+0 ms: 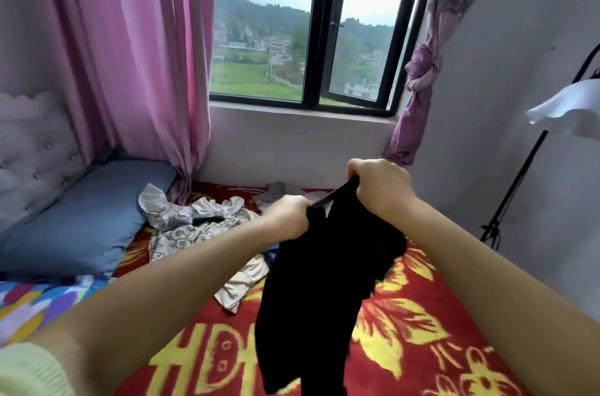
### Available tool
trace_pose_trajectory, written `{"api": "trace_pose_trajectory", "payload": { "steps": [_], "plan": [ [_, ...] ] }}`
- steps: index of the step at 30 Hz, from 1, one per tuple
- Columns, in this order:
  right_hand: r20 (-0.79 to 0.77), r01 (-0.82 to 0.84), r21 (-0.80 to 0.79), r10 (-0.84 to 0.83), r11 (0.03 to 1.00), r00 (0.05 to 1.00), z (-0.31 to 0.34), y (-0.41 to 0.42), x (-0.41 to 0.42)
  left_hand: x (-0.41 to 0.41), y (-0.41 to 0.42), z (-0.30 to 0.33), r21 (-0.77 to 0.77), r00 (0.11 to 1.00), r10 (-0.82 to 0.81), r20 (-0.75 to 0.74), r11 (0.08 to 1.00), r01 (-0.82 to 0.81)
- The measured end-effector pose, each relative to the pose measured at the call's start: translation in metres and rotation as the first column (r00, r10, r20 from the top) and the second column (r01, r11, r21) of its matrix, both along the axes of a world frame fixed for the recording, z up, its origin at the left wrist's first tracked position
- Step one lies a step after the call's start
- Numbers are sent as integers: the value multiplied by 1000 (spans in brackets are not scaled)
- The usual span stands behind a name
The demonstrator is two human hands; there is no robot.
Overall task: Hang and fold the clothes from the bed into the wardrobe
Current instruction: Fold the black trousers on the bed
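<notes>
While both hands were raised over the bed (422,314), the black garment (324,282) hung from them, clear of the red blanket except perhaps at its lowest edge, which ran out of view. The right hand (381,189) gripped the top hem, fingers curled tight round a bunched fold, and stood slightly higher and farther from the bed's near edge than its partner. The left hand (289,217) pinched the same hem just beside it, fingers closed on the cloth. The two grips sat close together, almost touching, so the hem between them was gathered, not stretched.

The garment's long axis ran straight down from the fingers toward the near edge of the bed, with the bulk of the cloth below and slightly toward the person. By my judgement, the next move turned on spreading that hem: the hands needed to part sideways along it to open the piece flat before folding or hanging. Neither hand was nearer the loose cloth; both held the same end.

On the bed beyond the garment lay a patterned silver garment (201,233) and a grey one (276,194), not yet handled, with a blue pillow (81,217) at the bed's head. The wardrobe was not in view.
</notes>
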State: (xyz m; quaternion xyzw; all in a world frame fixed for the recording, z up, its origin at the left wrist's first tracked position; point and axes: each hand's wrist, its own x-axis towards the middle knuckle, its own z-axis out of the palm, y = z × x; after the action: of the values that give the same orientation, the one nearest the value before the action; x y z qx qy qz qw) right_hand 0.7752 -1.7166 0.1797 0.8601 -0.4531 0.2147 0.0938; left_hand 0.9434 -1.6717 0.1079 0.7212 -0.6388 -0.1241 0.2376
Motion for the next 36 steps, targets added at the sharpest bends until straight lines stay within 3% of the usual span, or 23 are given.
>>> {"api": "trace_pose_trajectory", "payload": {
  "steps": [4, 8, 12, 16, 18, 21, 24, 27, 30, 33, 36],
  "plan": [
    [66, 40, 211, -55, 977, 996, 8, -22, -24, 46, 12, 14, -51, 995, 95, 9, 994, -94],
    [336, -105, 506, -83, 856, 938, 13, -36, -50, 88, 27, 49, -86, 961, 24, -274, 995, -50],
    [499, -302, 610, -60, 733, 864, 22, -36, -56, 114, 47, 78, -124, 918, -129, -375, 988, 89],
    [660, -527, 592, 9, 610, 752, 41, -29, -58, 132, 62, 90, -224, 828, -169, -534, 973, 54],
    [612, -588, 638, 136, 497, 779, 52, -30, -67, 137, 69, 91, -221, 814, -165, -557, 974, 46],
    [374, -485, 798, 337, 358, 864, 62, -32, -82, 148, 77, 90, -121, 844, -164, -510, 986, 118],
    [328, -462, 838, 407, 292, 852, 61, -35, -92, 167, 85, 92, -6, 794, -224, -566, 964, 267],
    [499, -601, 700, 338, 385, 798, 57, -34, -93, 180, 93, 98, 1, 693, -291, -660, 922, 388],
    [601, -596, 597, 193, 537, 776, 48, -30, -81, 175, 92, 101, -108, 671, -313, -672, 938, 330],
    [511, -425, 465, 157, 777, 845, 36, -32, -61, 157, 86, 97, -165, 757, -252, -603, 968, 190],
    [463, -251, 385, 49, 888, 885, 30, -32, -39, 140, 77, 96, -131, 815, -56, -576, 991, -25]
  ]
}}
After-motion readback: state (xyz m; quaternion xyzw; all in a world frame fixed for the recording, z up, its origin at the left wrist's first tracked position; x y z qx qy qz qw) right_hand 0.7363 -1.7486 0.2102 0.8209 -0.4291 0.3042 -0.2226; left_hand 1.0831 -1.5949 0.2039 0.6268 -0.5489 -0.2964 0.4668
